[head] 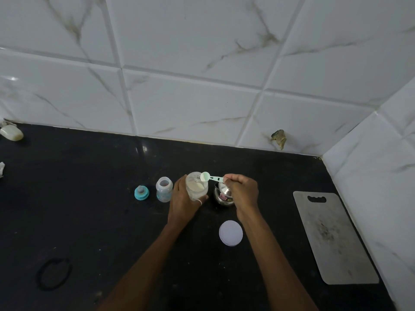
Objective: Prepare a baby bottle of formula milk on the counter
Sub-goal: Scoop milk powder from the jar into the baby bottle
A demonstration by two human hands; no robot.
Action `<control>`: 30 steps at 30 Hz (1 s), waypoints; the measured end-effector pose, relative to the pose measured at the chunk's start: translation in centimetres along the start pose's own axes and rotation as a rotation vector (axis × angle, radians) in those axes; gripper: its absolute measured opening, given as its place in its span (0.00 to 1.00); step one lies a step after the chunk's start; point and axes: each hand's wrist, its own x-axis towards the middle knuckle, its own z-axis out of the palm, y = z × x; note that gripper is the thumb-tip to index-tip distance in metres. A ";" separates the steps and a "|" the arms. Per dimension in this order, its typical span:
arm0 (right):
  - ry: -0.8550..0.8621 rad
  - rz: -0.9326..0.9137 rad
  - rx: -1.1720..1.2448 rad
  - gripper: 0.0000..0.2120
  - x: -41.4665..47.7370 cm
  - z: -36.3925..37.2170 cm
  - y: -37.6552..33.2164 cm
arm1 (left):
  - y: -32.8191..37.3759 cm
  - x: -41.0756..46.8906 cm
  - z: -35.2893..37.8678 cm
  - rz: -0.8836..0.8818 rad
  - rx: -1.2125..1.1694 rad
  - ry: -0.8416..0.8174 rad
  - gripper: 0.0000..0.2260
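My left hand [183, 199] grips a clear jar [196, 186] of pale formula powder, tilted slightly off the black counter [89, 198]. My right hand [243, 190] pinches the handle of a light green scoop [207, 176], whose bowl sits over the jar's open mouth. An open baby bottle [164, 189] stands upright just left of the jar. Its teal nipple cap [141, 192] rests on the counter further left. The jar's white lid [230, 233] lies flat nearer to me.
A small steel pot [221, 195] with a lid sits under my right hand. A grey cutting board [332, 236] lies at the right by the tiled wall. A black hair band [54, 273] lies front left; a bar of soap [11, 132] far left.
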 end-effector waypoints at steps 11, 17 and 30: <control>-0.028 -0.029 0.043 0.05 -0.7 0.3 -1.0 | 2.5 -1.1 -1.2 -0.061 -0.051 0.030 0.49; -0.075 -0.063 0.110 0.06 -1.8 1.0 -2.6 | 3.0 -0.9 -5.3 0.017 -0.060 0.170 0.41; -0.126 -0.014 0.103 0.06 -2.0 4.3 -1.3 | -3.0 0.1 -7.2 -0.202 -0.126 0.001 0.37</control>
